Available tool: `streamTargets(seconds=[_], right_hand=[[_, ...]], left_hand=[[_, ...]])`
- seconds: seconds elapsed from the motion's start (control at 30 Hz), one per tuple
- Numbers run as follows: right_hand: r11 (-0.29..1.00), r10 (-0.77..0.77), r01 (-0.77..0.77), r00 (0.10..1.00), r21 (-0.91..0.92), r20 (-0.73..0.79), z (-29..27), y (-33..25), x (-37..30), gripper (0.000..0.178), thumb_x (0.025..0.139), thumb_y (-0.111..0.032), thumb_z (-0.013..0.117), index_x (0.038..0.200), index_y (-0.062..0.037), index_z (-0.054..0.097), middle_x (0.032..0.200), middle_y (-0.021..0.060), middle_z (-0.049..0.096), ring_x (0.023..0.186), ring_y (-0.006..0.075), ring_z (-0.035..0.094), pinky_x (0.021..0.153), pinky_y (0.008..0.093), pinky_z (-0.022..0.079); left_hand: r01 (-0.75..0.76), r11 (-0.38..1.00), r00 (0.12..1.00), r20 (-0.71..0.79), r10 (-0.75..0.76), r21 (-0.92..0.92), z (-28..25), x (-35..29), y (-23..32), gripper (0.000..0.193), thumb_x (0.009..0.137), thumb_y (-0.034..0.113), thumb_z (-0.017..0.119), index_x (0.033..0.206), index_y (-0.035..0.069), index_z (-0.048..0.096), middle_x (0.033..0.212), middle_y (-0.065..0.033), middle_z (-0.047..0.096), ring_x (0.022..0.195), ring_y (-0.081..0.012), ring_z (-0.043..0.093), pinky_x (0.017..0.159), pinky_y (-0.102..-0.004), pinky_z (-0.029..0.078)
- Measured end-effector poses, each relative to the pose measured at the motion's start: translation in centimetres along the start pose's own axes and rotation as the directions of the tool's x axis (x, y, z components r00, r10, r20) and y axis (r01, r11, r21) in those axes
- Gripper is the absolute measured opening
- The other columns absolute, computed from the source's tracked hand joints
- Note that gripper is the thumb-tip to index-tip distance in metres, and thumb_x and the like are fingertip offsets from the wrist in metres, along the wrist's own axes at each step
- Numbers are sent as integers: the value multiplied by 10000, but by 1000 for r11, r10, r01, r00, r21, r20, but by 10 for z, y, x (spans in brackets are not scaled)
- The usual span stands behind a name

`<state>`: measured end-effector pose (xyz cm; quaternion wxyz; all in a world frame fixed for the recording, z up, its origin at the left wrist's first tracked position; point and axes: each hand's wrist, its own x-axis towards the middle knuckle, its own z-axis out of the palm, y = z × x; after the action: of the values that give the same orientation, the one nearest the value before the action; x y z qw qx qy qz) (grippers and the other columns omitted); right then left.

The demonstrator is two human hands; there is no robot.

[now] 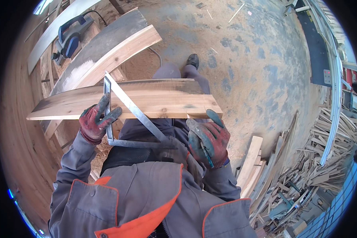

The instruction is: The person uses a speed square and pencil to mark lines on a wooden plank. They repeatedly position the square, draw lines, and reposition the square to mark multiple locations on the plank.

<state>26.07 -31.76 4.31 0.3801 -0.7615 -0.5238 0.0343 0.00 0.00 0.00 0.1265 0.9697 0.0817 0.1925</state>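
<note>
Across the person's lap, a short wooden board (146, 101) lies with its long axis running left to right, its right end cut square just above the right hand (208, 141) and its left end reaching out past the left hand (96, 121).

Left hand: gloved in red and dark fabric, fingers curled closed around the upright arm of a metal framing square (123, 115), pinching it against the near edge of the board. The thumb and forefinger lie on the board face.

Right hand: gloved likewise, partly closed around a slim teal pencil (206, 152) that points down toward the body. The fingertips touch the near right corner of the board.

Framing square: one arm runs up across the board, one arm lies below the board, left to right, and a diagonal brace crosses from the top left down toward the right hand.

Beyond the board, longer pale planks (119, 51) slant up to the right on a wooden bench. A blue electric planer (69, 37) rests at the upper left of that bench, well apart from both hands. One dark shoe (193, 60) stands on the sawdust-strewn concrete floor (258, 59). A heap of offcuts (301, 178) lies at the lower right.
</note>
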Motion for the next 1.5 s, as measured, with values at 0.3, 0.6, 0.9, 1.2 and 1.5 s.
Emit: streamTargets(seconds=[0.3,0.6,0.9,1.2,1.5], right_hand=[[1000,0,0,1000,-12,15,-5,-4,8,401,695,-201,800,1068,-92,701,964,109,735,861,318,725,964,516,571],[998,37,-41,997,48,71,-9,-6,11,446,631,-190,806,1053,-70,728,939,108,741,828,315,726,868,465,577],[998,53,-58,990,30,133,-15,-11,15,319,711,-120,745,1021,-46,732,919,123,737,821,325,724,897,469,569],[884,461,-326,726,335,-510,-13,11,36,272,1085,-142,524,1210,61,655,1199,188,714,1086,226,688,988,367,515],[577,640,-242,728,780,-247,22,23,52,568,1147,-428,379,1179,48,687,911,131,748,836,239,719,802,381,567]], left_hand=[[15,1000,999,-33,-16,-19,1,-2,-4,478,753,86,881,1218,136,781,1191,-198,746,872,-281,770,708,-353,627],[68,997,998,2,-68,-39,-4,-3,-5,443,711,66,868,1136,178,814,1257,-222,729,887,-282,777,708,-352,634],[-88,992,995,-37,92,86,-4,2,-10,480,693,77,864,1158,185,815,1280,-229,722,908,-278,786,718,-345,642],[-19,1000,999,33,18,15,-30,37,-23,479,713,218,909,1175,171,791,1280,-177,726,988,-313,771,787,-354,638],[251,855,946,302,-118,-454,-71,66,-57,486,830,195,856,1277,64,716,1242,-160,732,991,-260,773,853,-336,631]])
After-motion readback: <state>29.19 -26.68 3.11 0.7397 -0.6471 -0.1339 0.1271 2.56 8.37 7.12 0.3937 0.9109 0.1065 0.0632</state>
